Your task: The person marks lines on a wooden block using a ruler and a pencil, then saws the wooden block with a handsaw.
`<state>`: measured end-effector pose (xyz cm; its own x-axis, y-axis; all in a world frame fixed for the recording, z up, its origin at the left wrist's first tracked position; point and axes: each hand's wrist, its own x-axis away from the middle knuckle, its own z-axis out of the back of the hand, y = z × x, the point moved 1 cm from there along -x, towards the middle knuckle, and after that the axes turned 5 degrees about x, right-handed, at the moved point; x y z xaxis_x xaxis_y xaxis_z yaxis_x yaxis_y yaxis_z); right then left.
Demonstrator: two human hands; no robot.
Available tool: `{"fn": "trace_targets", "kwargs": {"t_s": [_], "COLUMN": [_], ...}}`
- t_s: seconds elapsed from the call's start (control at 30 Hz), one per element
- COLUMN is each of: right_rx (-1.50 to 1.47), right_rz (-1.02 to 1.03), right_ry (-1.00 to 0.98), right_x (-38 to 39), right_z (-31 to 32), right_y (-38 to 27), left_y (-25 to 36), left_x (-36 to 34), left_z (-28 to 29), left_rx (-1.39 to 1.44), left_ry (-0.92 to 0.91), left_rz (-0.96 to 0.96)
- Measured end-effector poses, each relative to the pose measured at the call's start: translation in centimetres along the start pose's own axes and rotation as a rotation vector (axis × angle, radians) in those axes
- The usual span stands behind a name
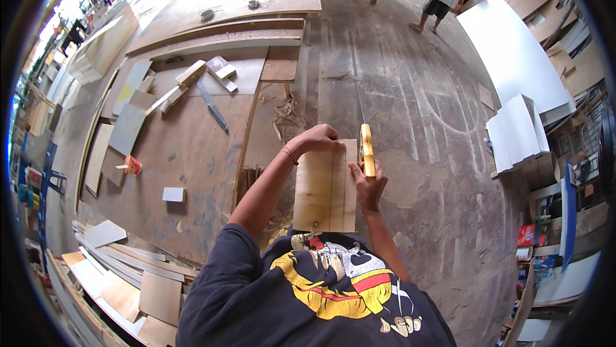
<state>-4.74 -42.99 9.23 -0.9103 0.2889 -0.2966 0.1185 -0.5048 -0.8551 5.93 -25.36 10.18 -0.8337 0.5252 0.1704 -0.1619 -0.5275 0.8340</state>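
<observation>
Holding board point(313, 186), saw point(367, 151) beside edge point(352, 202), wide floor point(436, 218)

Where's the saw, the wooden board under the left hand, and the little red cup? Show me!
Saw point(366, 148): head view, on its yellow handle.
Wooden board point(313, 186): head view, on its broad face.
Red cup point(133, 166): head view, on its side.

You wear a dark, nearly black T-shirt point(221, 302); its left sleeve point(239, 243) is plain and short, with a straight hem. Across the front spreads a large print point(298, 273): bold yellow areas with fine dark lines, red stripes, and a white and grey shape with a dark, eye-like hollow. Toward your right side the print carries a cluster of rounded, pale cream shapes. A thin reddish bracelet point(289, 154) circles the wrist of your left hand point(316, 138).
</observation>
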Motion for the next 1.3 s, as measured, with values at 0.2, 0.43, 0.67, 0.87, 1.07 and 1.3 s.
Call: {"fn": "trace_targets", "kwargs": {"t_s": [0.2, 0.43, 0.67, 0.87, 1.07, 1.3], "right_rx": [0.003, -0.049, -0.079, 0.137, -0.020, 0.103], "right_rz": [0.008, -0.077, -0.123, -0.003, -0.250, -0.017], "right_ry": [-0.017, -0.034, -0.031, -0.052, -0.147, -0.110], "right_x": [-4.9, -12.5, -19.0, -21.2, -23.7, -26.9], "right_z": [-5.2, -12.9, -21.3, -25.0, -27.0, -28.2], "right_y": [1.0, -0.8, 0.6, 2.2, 3.0, 2.7], "left_y": [-3.0, -10.5, -16.4, -19.9, -20.3, -21.5], "left_x": [-3.1, -5.1, -7.7, -11.0, -14.9, -18.7], "left_z": [4.0, 8.8, 11.8, 14.7, 18.4, 20.7], "left_rx": [0.000, -0.433, 0.468, 0.395, 0.242, -0.022], "left_ry": [0.113, 1.091, 0.908, 0.910, 0.930, 0.934], "left_rz": [-0.007, -0.019, 0.312, 0.415, 0.453, 0.610]}}
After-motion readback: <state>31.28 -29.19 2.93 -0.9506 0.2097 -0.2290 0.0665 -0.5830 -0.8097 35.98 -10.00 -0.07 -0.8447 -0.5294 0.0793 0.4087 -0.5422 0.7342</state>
